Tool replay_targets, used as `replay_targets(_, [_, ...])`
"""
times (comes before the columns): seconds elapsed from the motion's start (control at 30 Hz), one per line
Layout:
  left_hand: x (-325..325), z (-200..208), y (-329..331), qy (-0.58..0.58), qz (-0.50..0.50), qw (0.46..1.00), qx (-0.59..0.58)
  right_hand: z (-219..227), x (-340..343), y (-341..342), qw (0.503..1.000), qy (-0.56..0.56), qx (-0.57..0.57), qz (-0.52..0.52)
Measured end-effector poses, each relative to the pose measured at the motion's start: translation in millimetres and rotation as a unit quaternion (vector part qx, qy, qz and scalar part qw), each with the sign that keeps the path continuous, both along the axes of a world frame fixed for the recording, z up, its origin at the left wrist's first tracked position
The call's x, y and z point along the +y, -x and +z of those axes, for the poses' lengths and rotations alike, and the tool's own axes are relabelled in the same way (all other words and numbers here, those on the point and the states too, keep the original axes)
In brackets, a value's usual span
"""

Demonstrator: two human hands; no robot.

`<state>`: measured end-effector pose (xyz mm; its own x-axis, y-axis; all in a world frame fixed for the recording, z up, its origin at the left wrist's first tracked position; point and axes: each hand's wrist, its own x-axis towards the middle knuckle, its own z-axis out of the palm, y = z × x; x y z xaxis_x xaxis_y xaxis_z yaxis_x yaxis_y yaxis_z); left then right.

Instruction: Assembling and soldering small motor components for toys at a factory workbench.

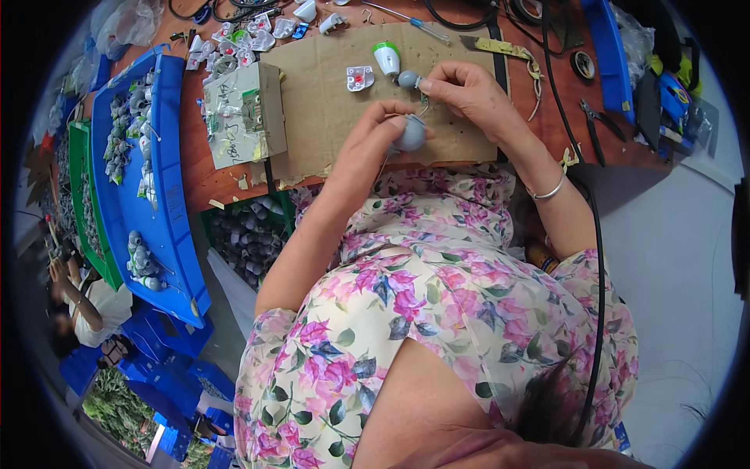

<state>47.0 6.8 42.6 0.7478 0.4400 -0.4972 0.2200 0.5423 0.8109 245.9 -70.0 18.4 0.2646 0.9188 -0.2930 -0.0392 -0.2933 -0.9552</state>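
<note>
My left hand (373,131) is closed around a rounded grey plastic housing (411,136) above the near edge of a cardboard sheet (316,109). To its right, my right hand (473,92) pinches a small grey ball-shaped part (408,79) between thumb and fingertips. What looks like a thin wire hangs between the two grey parts. Just beyond the ball-shaped part, a white cone-shaped piece with a green end (386,58) lies on the cardboard. Left of that is a white squarish part with a red centre (360,78).
A carton (228,142) stands left of the cardboard, with white parts (244,45) heaped behind it. Farther left is a blue tray (173,180) of grey parts. Pliers (595,131), a yellow-handled tool (500,47) and a screwdriver (414,22) lie around the cardboard. A black cable (574,148) crosses the right side.
</note>
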Motion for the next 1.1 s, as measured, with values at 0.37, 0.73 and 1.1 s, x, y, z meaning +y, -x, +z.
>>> replay_targets(0.37, [1.5, -3.4, -10.9, -0.458, -0.038, 0.885, 0.066, -5.9, -0.5, 0.2, 0.998, -0.003, -0.066, 0.006])
replay_targets(0.73, [5.7, -19.9, -22.0, -0.671, -0.033, 0.739, 0.055, -0.7, 1.7, 4.0, 0.997, 0.013, -0.070, 0.000])
replay_targets(1.1, [12.6, -15.9, -25.5, -0.585, -0.062, 0.809, 0.000, 0.8, -17.9, 12.0, 0.998, -0.004, -0.059, -0.006])
